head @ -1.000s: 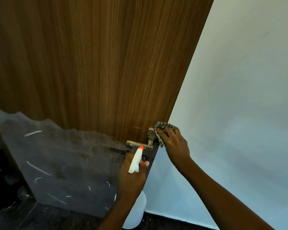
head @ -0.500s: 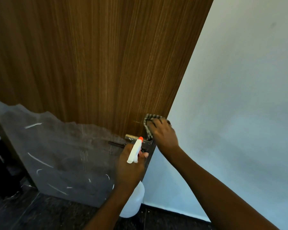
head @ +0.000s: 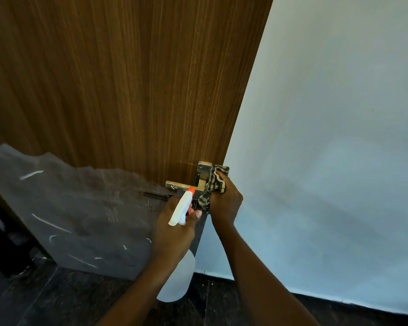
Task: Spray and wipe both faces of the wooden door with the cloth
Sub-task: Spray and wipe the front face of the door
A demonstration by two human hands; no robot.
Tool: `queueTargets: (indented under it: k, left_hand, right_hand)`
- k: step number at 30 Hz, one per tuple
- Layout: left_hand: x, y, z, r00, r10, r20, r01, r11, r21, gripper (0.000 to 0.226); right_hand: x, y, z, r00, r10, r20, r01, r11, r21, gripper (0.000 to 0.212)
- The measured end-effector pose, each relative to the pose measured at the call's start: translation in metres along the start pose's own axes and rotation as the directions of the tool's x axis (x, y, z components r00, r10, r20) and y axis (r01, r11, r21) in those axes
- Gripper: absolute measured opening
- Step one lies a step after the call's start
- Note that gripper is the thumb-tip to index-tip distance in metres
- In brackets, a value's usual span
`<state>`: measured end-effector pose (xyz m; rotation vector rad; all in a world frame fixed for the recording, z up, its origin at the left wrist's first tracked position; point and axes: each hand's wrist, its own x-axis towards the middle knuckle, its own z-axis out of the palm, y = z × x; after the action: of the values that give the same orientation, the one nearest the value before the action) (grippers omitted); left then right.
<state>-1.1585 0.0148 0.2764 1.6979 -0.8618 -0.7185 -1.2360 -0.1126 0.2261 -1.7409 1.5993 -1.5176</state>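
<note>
The wooden door (head: 132, 85) fills the upper left, its lower part covered by a torn grey film (head: 76, 212). A brass lever handle (head: 186, 184) sits near the door's right edge. My right hand (head: 225, 203) grips a bunched striped cloth (head: 213, 184) against the handle's square plate. My left hand (head: 174, 229) holds a white spray bottle (head: 178, 276) by its neck, with the white trigger head and orange nozzle (head: 190, 190) pointing up at the lever. The bottle's body hangs below my wrist.
A pale wall (head: 327, 137) stands right of the door edge, with a dark skirting along its foot. The floor (head: 57, 300) is dark tile. Dark objects sit at the far left behind the door.
My right hand has slid the cloth from the wood above the handle down and to the right onto the handle plate. The left hand and bottle stay by the lever.
</note>
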Motion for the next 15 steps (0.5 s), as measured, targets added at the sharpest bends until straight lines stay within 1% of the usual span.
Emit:
queueTargets:
  k: [2,6,8,10,12,15]
  left_hand:
    - [-0.003,0.001,0.003,0.999,-0.052,0.000,0.052,0.998,-0.022,0.062]
    - [-0.009,0.001,0.006,0.997,-0.082,0.002,0.082,0.996,-0.016,0.058]
    - [-0.007,0.002,0.004,0.997,-0.083,-0.002,0.083,0.996,-0.009,0.051]
    - [-0.006,0.002,0.004,0.999,-0.052,-0.013,0.052,0.999,0.004,0.045]
    - [-0.005,0.001,0.005,0.998,-0.053,-0.031,0.053,0.999,0.002,0.047]
    - [-0.010,-0.004,0.006,0.996,-0.075,-0.052,0.076,0.997,0.004,0.056]
  right_hand:
    - [-0.006,0.016,0.000,0.998,0.057,0.036,-0.057,0.998,-0.010,0.027]
    - [-0.026,0.041,-0.002,0.963,0.251,0.101,-0.254,0.967,0.016,0.023]
    - [-0.033,0.045,0.003,0.952,0.284,0.112,-0.290,0.956,0.041,0.024]
    - [-0.034,0.045,0.010,0.945,0.306,0.114,-0.313,0.948,0.055,0.028]
    - [-0.030,0.048,0.014,0.935,0.334,0.122,-0.341,0.939,0.051,0.029]
    - [-0.029,0.049,0.011,0.920,0.361,0.154,-0.369,0.929,0.024,0.024]
